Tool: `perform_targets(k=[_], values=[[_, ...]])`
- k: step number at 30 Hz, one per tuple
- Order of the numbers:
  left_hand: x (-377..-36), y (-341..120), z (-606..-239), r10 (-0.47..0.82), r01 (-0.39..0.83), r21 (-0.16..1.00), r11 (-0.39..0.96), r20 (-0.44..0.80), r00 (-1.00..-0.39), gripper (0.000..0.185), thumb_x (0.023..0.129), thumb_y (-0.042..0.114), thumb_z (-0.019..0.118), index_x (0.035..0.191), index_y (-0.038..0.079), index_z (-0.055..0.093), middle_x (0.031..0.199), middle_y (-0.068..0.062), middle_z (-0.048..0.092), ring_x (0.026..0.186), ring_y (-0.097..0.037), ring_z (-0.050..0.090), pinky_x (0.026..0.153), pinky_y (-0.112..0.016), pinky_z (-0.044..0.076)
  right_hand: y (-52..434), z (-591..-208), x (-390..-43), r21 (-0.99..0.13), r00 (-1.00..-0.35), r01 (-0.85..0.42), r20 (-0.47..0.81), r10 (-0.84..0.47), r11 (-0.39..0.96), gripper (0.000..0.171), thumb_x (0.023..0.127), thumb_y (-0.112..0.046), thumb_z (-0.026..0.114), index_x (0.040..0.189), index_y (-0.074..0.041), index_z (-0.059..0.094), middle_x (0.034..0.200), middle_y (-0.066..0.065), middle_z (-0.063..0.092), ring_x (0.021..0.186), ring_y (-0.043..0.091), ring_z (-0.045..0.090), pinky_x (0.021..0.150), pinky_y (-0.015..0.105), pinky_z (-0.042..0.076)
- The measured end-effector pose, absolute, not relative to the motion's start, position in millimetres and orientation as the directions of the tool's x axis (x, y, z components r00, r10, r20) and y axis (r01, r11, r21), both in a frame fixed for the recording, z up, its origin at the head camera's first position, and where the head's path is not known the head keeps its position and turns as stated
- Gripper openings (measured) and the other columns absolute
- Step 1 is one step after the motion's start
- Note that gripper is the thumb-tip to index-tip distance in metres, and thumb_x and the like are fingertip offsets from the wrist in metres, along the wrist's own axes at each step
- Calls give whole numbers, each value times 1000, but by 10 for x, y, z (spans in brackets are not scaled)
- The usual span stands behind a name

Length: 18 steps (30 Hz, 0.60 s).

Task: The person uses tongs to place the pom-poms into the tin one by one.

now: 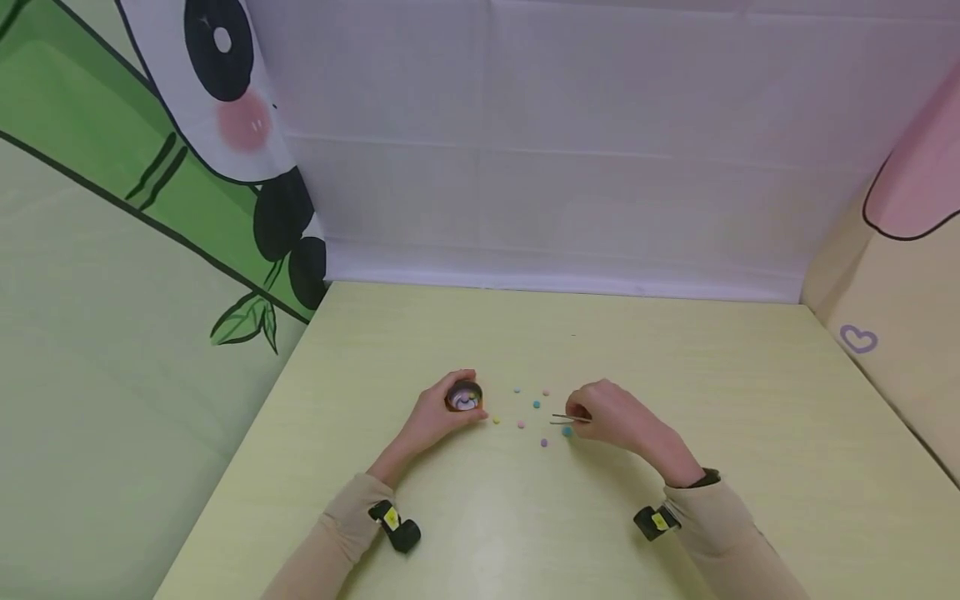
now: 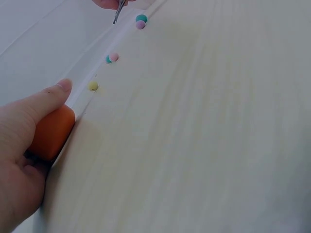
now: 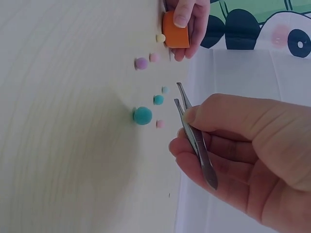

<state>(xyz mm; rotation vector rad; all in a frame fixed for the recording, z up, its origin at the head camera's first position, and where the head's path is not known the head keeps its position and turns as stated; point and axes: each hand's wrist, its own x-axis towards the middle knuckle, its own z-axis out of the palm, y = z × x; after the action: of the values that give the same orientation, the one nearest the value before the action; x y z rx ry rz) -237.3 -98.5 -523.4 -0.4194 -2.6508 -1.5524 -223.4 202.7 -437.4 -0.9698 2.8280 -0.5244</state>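
My left hand (image 1: 438,410) grips a small round orange cup (image 2: 53,132) that stands on the table; in the head view its open top shows a dark rim and a pale inside with small bits in it. Between the thumb and fingers of my right hand (image 3: 238,145) is a pair of metal tweezers (image 3: 197,138), tips apart with nothing between them. The tips point left, above the table. Close to them lies a larger teal ball (image 3: 142,116). A purple ball (image 1: 543,442), a yellow ball (image 1: 496,421) and several small pink and blue ones lie between the hands.
The pale wooden table (image 1: 480,533) ends at a white cloth backdrop (image 1: 555,167) behind. A panda and bamboo print covers the left panel (image 1: 90,333); a pink shape and a heart mark the right panel (image 1: 900,317). Each wrist wears a small black camera.
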Motion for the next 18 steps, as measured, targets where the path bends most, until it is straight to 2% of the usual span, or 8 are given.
perform_targets(k=[7,18], values=[[-2355,-1030,-5233,218,241,853,462,154,-964,70,78,24,85,139,11,54,140,-8,60,128,-29,56,106,-48,46,2050,-4392,-2105,-362,-796,-578,49,-604,732,7,81,0,71,78,-6,67,67,-5,52,64,7,42,58,20,35],[-2334,-1093,-5256,238,244,852,463,145,-960,70,78,24,85,140,11,53,141,-7,59,129,-28,56,107,-47,45,2044,-4428,-1986,-367,-827,-520,-8,-562,771,4,82,-2,73,85,-3,71,71,-5,57,66,7,45,60,20,39]])
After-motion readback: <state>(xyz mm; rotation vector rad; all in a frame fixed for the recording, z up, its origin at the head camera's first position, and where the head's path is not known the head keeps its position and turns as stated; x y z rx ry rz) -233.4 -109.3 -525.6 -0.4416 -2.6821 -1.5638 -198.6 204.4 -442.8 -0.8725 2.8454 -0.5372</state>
